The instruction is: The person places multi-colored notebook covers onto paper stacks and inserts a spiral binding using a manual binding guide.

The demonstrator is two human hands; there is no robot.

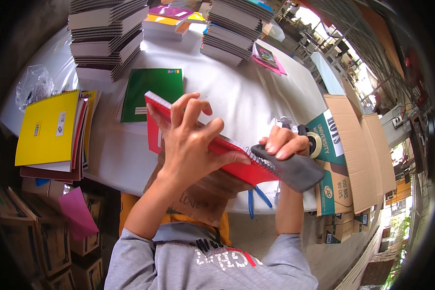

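My left hand (191, 140) grips a red notebook (238, 173), tilted on edge over the near side of the table, its thumb and fingers on either side. A black wire spiral (265, 162) shows at the notebook's right end. My right hand (287, 142) is closed on a soft-looking dark grey pad (300, 170), held against that spiral end. Behind my left hand lies a green notebook (152, 94). Part of another red cover (153, 133) shows below it. A brown board with handwriting (198, 203) sits under the raised notebook, over my lap.
Tall stacks of spiral notebooks (106, 36) (234, 31) stand at the back. A yellow notebook (46, 128) tops a pile at left, near a clear plastic bag (35, 86). Blue-handled pliers (251, 203) lie at the front edge. At right are a tape roll (315, 145) and an open carton (357, 150).
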